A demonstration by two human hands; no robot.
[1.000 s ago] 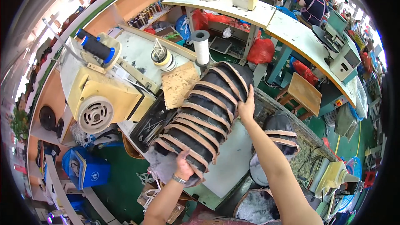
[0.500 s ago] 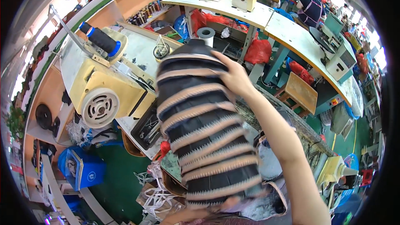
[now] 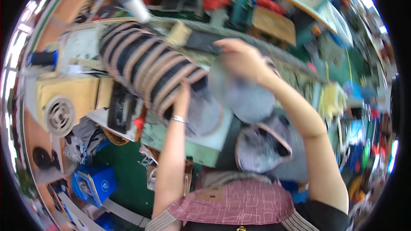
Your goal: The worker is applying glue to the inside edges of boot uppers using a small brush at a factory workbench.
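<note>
A long stack of nested black shoe uppers (image 3: 147,66) with tan, notched edges lies slantwise on the table at left centre. My left hand (image 3: 182,96) is closed on its near right end, beside a grey fleecy upper (image 3: 203,113). To the right, my right hand (image 3: 246,62) hovers over another grey fleecy upper (image 3: 253,105). Motion smears its fingers, so whether they grip that piece cannot be made out. Below it, close to my body, a separate upper (image 3: 263,147) lies with its grey lining showing and a tan rim.
At left stands a cream sewing machine (image 3: 68,102) with a black thread spool (image 3: 43,58). A blue bin (image 3: 94,184) sits on the green floor. Beyond the table are a wooden stool (image 3: 274,22) and a white cone (image 3: 137,7). A red-patterned apron (image 3: 235,203) covers my lap.
The stack, earlier held up before me by my right hand, now lies on the table to the left. My left hand is on its near end; my right has left it. The view has shifted.
</note>
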